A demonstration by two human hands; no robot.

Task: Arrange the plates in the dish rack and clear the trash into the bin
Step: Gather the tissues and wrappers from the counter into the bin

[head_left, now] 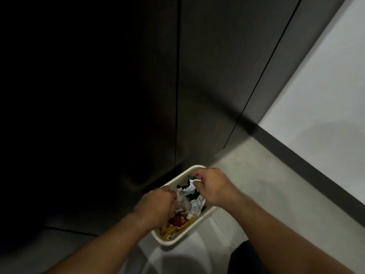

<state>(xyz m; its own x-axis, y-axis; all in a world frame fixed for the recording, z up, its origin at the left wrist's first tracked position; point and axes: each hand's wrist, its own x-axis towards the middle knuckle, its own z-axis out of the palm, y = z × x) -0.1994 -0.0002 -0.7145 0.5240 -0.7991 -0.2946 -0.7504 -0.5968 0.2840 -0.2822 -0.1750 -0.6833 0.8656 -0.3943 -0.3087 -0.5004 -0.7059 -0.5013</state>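
Note:
A small cream rectangular bin (199, 220) stands on the floor against dark cabinet doors. It holds trash: a crumpled green and silver wrapper (189, 187), clear plastic (195, 206), something red (178, 219) and yellow strips (173, 229). My right hand (212, 186) is over the bin's far end, its fingers curled on the green and silver wrapper. My left hand (156, 206) reaches into the bin's left side with curled fingers that grip a piece of clear plastic (180, 202). No plates or dish rack are in view.
Dark cabinet doors (138, 95) fill the left and top. A white wall (325, 95) with a dark skirting strip (308, 167) runs along the right. Grey floor (246, 184) surrounds the bin. A dark shape (241, 258) sits at the bottom edge.

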